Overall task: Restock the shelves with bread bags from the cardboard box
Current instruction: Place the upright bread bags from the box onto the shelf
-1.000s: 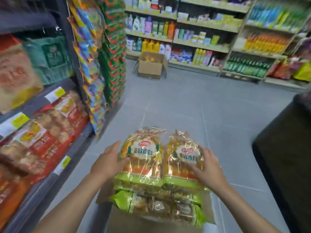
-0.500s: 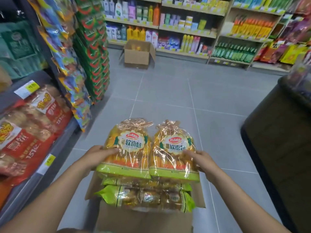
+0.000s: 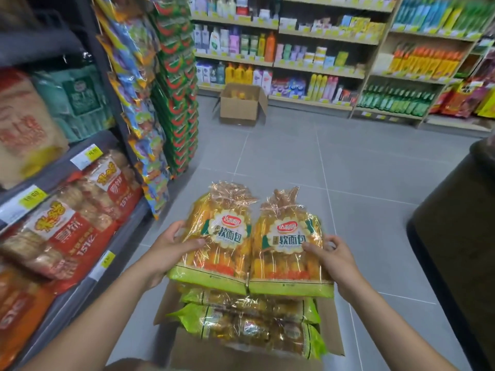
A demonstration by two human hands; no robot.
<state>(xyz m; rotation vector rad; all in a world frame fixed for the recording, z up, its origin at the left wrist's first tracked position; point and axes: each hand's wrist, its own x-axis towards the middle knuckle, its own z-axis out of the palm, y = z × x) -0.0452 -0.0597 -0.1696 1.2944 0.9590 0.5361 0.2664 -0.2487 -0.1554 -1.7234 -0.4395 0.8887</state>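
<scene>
Two bread bags side by side, raised just above the open cardboard box [image 3: 241, 352] at near centre: left bag [image 3: 219, 236], right bag [image 3: 290, 242]. Clear crinkly plastic, yellow-orange rolls inside, white scalloped label, green bottom band, tops gathered. Left hand [image 3: 171, 250] grip clamps left bag's edge, thumb on top; right hand [image 3: 334, 257] pinches right bag's edge. More bags [image 3: 249, 322] in box. Shelf [image 3: 88, 162] at left.

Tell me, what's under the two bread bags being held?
Beneath the two bread bags sits an open cardboard box holding more bread bags. Anything deeper inside the box is covered.
</scene>
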